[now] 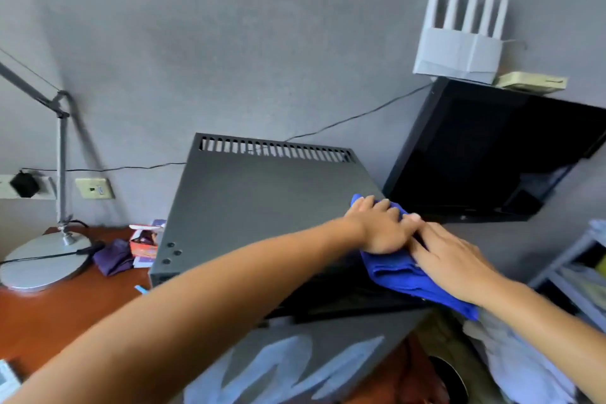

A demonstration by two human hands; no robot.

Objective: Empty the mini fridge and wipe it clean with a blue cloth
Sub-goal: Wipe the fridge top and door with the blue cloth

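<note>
The grey mini fridge (255, 203) stands on a brown table, its flat top facing me with a row of vent slots at the back. A blue cloth (403, 275) lies folded on the top's right front corner and hangs over the edge. My left hand (380, 229) lies flat on the cloth's far part, fingers straight. My right hand (449, 259) presses flat on the cloth's near part, its fingertips touching the left hand. The fridge's inside is hidden from here.
A desk lamp (49, 256) stands at the left on the brown table (49, 315), with a purple cloth (113, 257) and small boxes (144, 244) beside the fridge. A black monitor (485, 154) hangs at the right, with a white router (459, 52) above it. A grey shelf rack (570, 269) stands at the far right.
</note>
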